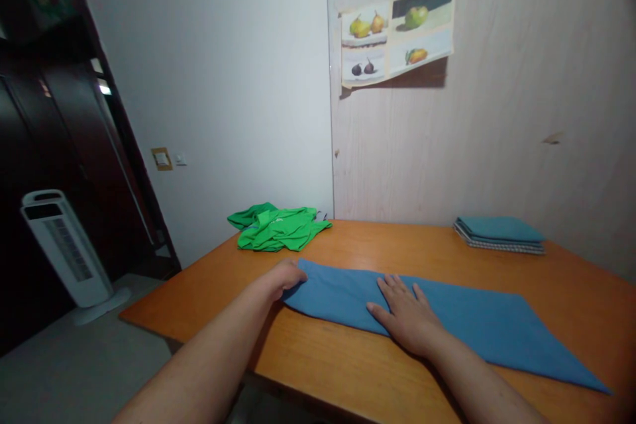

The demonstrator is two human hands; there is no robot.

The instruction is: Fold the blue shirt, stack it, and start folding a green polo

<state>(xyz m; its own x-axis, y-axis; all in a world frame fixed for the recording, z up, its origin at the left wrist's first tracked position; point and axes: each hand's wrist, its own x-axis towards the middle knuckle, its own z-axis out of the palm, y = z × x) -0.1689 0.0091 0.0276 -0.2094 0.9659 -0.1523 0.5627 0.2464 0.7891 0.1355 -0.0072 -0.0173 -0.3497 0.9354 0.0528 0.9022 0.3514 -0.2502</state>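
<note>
Head cam: folded blue cloth (477, 315) looks light, floppy, best gripped at ends; left hand (285, 277) pinches one, right hand (408, 318) lies flat.

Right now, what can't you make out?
All in the head view:
Left hand: its full grip at the end of the long, flat blue cloth, hidden by the hand itself and the cloth.
Cloth under the right hand: covered by palm and fingers.
Crumpled bright-green fabric pile: lower layers hidden by upper folds.
Both forearms: cut off by the bottom edge.
</note>
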